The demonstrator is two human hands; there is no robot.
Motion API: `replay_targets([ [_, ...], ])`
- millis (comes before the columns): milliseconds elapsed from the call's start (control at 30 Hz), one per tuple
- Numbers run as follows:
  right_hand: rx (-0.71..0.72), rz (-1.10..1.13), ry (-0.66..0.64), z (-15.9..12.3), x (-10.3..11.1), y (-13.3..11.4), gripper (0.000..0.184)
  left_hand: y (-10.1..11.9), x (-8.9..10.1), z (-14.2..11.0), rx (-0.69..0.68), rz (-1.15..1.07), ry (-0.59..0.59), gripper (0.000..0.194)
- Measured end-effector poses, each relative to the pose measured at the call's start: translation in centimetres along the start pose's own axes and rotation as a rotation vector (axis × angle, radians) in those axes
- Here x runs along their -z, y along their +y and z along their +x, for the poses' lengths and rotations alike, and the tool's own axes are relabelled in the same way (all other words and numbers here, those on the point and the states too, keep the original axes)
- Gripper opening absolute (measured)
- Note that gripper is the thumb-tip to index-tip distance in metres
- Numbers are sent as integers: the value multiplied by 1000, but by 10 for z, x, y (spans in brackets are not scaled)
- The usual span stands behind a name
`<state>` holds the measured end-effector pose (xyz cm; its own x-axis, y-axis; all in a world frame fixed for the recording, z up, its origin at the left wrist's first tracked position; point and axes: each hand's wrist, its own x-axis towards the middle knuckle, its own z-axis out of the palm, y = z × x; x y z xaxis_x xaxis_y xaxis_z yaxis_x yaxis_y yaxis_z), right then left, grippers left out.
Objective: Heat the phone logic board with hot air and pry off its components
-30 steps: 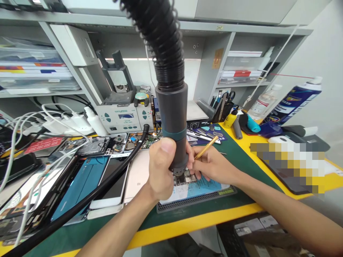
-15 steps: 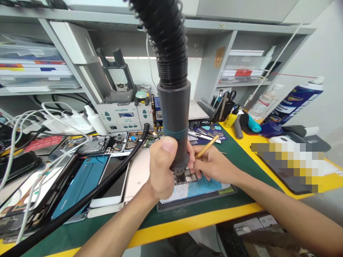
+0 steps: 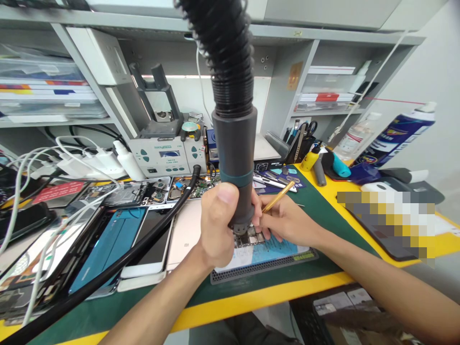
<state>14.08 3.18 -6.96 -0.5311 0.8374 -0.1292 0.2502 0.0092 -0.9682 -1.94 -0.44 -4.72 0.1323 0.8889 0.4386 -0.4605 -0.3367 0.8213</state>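
Note:
My left hand is wrapped round the grey handle of a hot-air gun, whose black ribbed hose rises out of the top of the view. Its nozzle points straight down at a small circuit board lying on a blue work mat. My right hand rests on the mat beside the board and pinches gold tweezers, whose tips are hidden behind the gun and my fingers.
A rework station stands at the back under grey shelves. Several phones and white cables crowd the left side. A black hose crosses them. A tool cup and a spray can stand at the right.
The hot-air gun and my left hand have shifted slightly to the right. My right hand with the tweezers stays in place at the board.

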Motion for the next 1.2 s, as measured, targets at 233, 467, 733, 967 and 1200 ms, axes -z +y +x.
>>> replay_targets([
  [233,-4,10,1,1,0,0,5,0,1,-1,-10,9,8,51],
  [467,-19,5,7,0,-1,-1,5,1,1,-1,6,21,22,52],
  [733,-17,6,-2,0,1,1,4,0,1,-1,3,22,28,52],
  [967,-12,18,-7,0,1,2,4,0,1,-2,14,29,29,53],
  [1200,-17,16,-8,0,2,3,4,0,1,-2,-1,24,19,52],
])
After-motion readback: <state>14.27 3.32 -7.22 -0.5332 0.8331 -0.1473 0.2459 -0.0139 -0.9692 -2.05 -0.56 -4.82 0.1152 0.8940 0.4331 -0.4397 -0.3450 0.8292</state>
